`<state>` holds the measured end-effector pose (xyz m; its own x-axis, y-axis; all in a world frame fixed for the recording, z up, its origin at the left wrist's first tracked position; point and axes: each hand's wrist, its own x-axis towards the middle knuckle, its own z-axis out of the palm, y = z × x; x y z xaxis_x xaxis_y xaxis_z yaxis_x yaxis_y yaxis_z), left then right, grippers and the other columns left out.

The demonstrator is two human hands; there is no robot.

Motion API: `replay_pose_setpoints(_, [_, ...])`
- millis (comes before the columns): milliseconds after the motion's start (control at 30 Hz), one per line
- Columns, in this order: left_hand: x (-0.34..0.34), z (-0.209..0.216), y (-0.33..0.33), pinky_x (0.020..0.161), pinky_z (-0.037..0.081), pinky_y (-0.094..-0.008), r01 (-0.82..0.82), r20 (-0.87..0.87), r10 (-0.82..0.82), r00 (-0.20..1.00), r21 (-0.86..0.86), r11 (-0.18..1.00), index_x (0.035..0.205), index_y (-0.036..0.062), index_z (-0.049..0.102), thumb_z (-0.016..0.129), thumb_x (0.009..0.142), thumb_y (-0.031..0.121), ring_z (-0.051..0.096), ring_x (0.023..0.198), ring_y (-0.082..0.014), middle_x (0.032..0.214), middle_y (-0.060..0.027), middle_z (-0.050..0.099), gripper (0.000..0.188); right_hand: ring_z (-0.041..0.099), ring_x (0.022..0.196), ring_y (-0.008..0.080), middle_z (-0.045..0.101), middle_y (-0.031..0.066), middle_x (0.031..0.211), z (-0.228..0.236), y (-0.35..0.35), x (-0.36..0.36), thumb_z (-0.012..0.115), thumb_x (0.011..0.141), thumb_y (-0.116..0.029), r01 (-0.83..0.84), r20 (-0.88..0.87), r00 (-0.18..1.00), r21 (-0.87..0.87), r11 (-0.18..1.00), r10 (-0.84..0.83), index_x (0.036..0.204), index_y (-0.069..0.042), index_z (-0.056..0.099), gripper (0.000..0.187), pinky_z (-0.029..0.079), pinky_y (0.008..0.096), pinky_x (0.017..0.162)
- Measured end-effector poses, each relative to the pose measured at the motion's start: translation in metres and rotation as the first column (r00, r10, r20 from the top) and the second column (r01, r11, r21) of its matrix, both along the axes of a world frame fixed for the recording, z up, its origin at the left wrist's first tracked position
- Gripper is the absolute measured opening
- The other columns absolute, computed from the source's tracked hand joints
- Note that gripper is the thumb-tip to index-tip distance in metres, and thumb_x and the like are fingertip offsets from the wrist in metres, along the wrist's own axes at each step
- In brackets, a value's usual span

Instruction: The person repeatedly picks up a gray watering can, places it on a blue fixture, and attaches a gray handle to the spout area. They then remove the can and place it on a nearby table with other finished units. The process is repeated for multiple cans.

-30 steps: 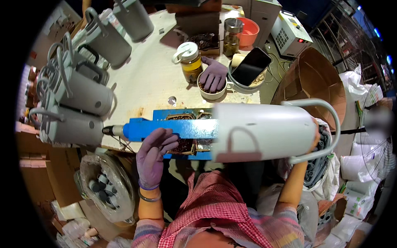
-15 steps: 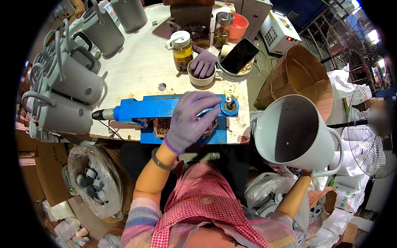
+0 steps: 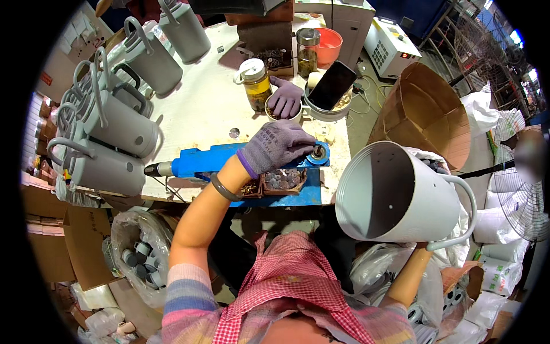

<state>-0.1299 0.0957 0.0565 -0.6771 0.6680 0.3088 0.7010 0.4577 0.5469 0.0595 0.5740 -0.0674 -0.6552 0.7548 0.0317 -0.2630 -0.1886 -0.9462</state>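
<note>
My left hand [image 3: 278, 148], in a grey-purple knitted glove, reaches over the blue bench tool [image 3: 200, 161]. Its fingers are pinched together beside the round metal fitting [image 3: 318, 152] at the tool's right end; anything between the fingertips is too small to make out. On the right, a tall grey plastic can [image 3: 436, 209] with a loop handle lies tilted in the air, its wide mouth toward the tool. My right hand is hidden behind the can's underside; only the wrist [image 3: 423, 250] shows, holding it up.
Trays of small metal parts [image 3: 283, 180] sit below the tool. Several grey cans [image 3: 114, 123] line the table's left side. Beyond the tool are a cup with an empty glove [image 3: 285, 100], jars and a phone [image 3: 331, 86]. A cardboard box [image 3: 427, 114] stands at right.
My left hand's spread, blurred fingers have drawn together in a pinch at the metal fitting. The can has turned slightly and come a little nearer the tool. The whole view has shifted somewhat.
</note>
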Motion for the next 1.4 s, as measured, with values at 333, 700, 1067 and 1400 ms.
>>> replay_pose_setpoints(333, [0.047,0.009,-0.036,0.059,0.054,-0.0232,-0.563,0.729,0.075,0.68,0.455,0.69,0.108,-0.0013,0.067,0.073,0.086,0.003,0.066,0.072,-0.0124,0.086,-0.0092,0.07,0.023,0.063,0.102,0.0224,0.065,0.0117,0.113,-0.017,0.0,0.0,0.044,0.096,-0.041,-0.001,0.02,1.0,-0.003,1.0,0.001,0.123,0.0,0.059,0.051,0.051,0.0341,0.09])
replay_pose_setpoints(700, [0.053,-0.009,-0.032,0.051,0.049,-0.0262,-0.601,0.655,-0.136,0.743,0.743,0.295,0.106,0.0005,0.064,0.07,0.094,0.018,0.064,0.068,-0.021,0.084,-0.0139,0.067,0.022,0.063,0.102,0.0222,0.065,0.0117,0.113,-0.04,0.009,0.022,0.044,0.096,-0.04,0.024,0.057,0.998,0.022,0.999,-0.026,0.123,0.0,0.059,0.05,0.052,0.0339,0.09])
replay_pose_setpoints(1067, [0.045,-0.001,-0.012,0.065,0.058,-0.0288,-0.683,0.734,-0.332,0.593,0.677,0.275,0.108,0.0009,0.064,0.066,0.097,0.02,0.066,0.085,-0.0239,0.09,-0.0105,0.062,0.022,0.063,0.102,0.0221,0.066,0.0116,0.113,-0.05,0.007,0.028,0.043,0.097,-0.039,0.039,0.045,0.998,0.019,0.999,-0.04,0.124,0.0,0.059,0.049,0.052,0.0337,0.09])
replay_pose_setpoints(1400, [0.049,0.0,0.044,0.094,0.057,-0.0337,-0.55,0.599,0.103,0.794,0.635,0.542,0.127,-0.0072,0.06,0.072,0.088,0.0,0.069,0.105,-0.0238,0.112,-0.0201,0.07,0.042,0.063,0.102,0.0219,0.066,0.0116,0.113,-0.057,0.009,0.034,0.043,0.097,-0.038,0.038,0.04,0.998,0.024,0.999,-0.039,0.124,0.0,0.058,0.049,0.052,0.0335,0.089])
